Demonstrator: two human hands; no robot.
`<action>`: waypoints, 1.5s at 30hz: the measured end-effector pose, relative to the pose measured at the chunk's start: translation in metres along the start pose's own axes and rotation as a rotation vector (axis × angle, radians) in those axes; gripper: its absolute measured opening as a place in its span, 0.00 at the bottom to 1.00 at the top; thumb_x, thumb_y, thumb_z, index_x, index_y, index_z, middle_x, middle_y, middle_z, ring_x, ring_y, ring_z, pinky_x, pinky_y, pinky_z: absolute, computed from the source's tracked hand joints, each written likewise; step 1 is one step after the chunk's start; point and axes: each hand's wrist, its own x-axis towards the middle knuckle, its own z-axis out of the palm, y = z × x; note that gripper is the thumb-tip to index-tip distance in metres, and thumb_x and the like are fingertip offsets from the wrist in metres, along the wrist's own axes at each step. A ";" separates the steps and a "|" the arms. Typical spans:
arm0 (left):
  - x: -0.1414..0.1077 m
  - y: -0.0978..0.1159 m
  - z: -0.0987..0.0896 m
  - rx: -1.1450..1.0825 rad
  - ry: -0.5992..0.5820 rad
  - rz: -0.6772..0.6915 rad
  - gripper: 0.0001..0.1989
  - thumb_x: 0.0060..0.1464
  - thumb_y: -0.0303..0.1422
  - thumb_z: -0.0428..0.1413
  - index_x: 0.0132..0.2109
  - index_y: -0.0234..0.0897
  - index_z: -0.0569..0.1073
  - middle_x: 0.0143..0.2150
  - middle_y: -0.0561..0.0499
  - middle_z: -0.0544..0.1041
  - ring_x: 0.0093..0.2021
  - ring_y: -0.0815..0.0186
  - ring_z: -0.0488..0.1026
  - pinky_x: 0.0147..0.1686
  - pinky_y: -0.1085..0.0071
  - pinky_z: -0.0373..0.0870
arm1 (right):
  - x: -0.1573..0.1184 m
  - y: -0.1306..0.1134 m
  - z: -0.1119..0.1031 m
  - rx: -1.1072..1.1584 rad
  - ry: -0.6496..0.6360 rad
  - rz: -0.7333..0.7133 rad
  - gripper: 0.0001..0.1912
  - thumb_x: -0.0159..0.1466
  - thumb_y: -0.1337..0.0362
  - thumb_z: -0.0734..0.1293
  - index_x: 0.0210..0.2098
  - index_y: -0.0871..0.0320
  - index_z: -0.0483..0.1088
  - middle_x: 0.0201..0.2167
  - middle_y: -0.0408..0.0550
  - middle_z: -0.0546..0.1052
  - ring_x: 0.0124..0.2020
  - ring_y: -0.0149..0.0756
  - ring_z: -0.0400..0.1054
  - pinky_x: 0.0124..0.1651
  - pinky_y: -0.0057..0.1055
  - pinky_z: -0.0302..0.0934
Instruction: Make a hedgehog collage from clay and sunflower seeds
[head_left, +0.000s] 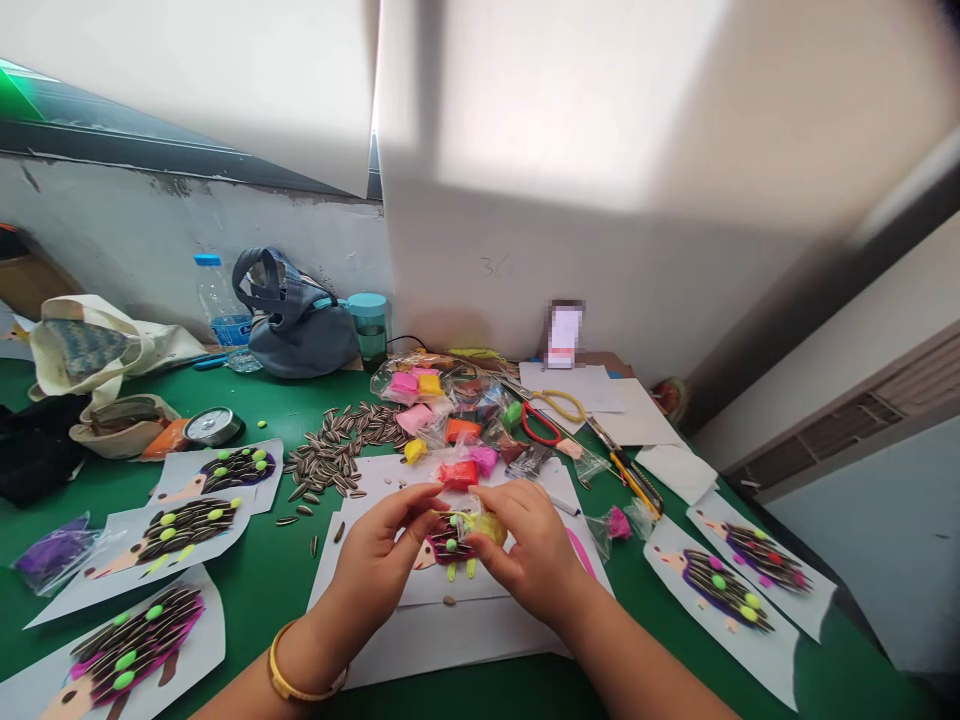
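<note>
My right hand (529, 535) holds a small clear bag of yellow modelling clay (489, 526). Thumb and fingers of my left hand (397, 540) are pinched at a thin yellow strand that reaches toward the bag. Both hands hover over a white sheet (420, 592) with a hedgehog picture (448, 548) on it, partly hidden by my fingers. Its body has sunflower seeds as spines, green clay dots and yellow-green legs. One loose seed (449, 600) lies below the picture.
Behind the sheet lie a heap of sunflower seeds (330, 450), bagged coloured clay (457, 474), red-handled scissors (540, 424) and a yellow box cutter (636, 476). Hedgehog pictures rest at left (180, 535) and right (724, 590). A phone (564, 335) leans on the wall.
</note>
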 end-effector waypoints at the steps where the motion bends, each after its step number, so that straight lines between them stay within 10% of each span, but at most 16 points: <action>1: 0.001 0.001 -0.001 -0.001 -0.006 0.015 0.12 0.60 0.34 0.55 0.50 0.42 0.75 0.38 0.50 0.80 0.36 0.66 0.78 0.37 0.69 0.76 | 0.000 0.000 0.000 0.004 0.004 -0.007 0.20 0.67 0.53 0.64 0.54 0.57 0.69 0.42 0.51 0.76 0.43 0.42 0.67 0.46 0.40 0.58; 10: 0.001 0.012 0.001 0.165 -0.170 0.288 0.07 0.59 0.28 0.57 0.41 0.43 0.78 0.36 0.51 0.73 0.36 0.69 0.72 0.36 0.73 0.72 | -0.001 -0.007 0.004 0.084 -0.073 -0.076 0.18 0.68 0.53 0.61 0.51 0.57 0.71 0.38 0.51 0.76 0.39 0.41 0.67 0.44 0.39 0.59; 25: 0.006 0.014 0.004 -0.228 -0.002 -0.131 0.10 0.56 0.35 0.57 0.45 0.38 0.73 0.44 0.46 0.79 0.46 0.60 0.79 0.47 0.63 0.76 | 0.006 0.030 -0.016 -0.157 0.135 0.131 0.19 0.67 0.58 0.62 0.55 0.57 0.69 0.46 0.53 0.76 0.48 0.44 0.67 0.53 0.43 0.59; 29: 0.006 0.015 0.000 -0.292 -0.035 -0.212 0.14 0.55 0.39 0.59 0.45 0.36 0.74 0.37 0.48 0.80 0.34 0.63 0.80 0.35 0.65 0.79 | 0.008 0.050 -0.021 -0.281 0.195 0.192 0.20 0.66 0.61 0.60 0.56 0.57 0.68 0.48 0.53 0.75 0.50 0.45 0.67 0.56 0.44 0.58; 33: 0.006 0.014 -0.005 -0.199 -0.054 -0.120 0.10 0.56 0.39 0.59 0.38 0.37 0.78 0.26 0.52 0.77 0.24 0.69 0.73 0.26 0.72 0.74 | 0.007 0.065 -0.026 -0.436 0.209 0.301 0.22 0.66 0.62 0.59 0.58 0.57 0.66 0.48 0.53 0.76 0.50 0.47 0.67 0.54 0.45 0.57; 37: 0.007 0.014 -0.006 -0.100 -0.028 0.058 0.07 0.56 0.36 0.60 0.38 0.40 0.81 0.36 0.47 0.78 0.37 0.64 0.76 0.38 0.69 0.75 | 0.005 0.073 -0.026 -0.595 0.102 0.407 0.22 0.65 0.66 0.58 0.57 0.57 0.68 0.48 0.54 0.76 0.50 0.48 0.67 0.53 0.48 0.55; 45: 0.005 0.013 -0.006 -0.117 -0.095 -0.073 0.12 0.59 0.40 0.56 0.39 0.38 0.79 0.26 0.51 0.76 0.25 0.69 0.72 0.26 0.73 0.71 | 0.003 0.075 -0.019 -0.612 0.016 0.451 0.23 0.63 0.69 0.58 0.57 0.60 0.68 0.54 0.58 0.74 0.58 0.52 0.63 0.56 0.54 0.54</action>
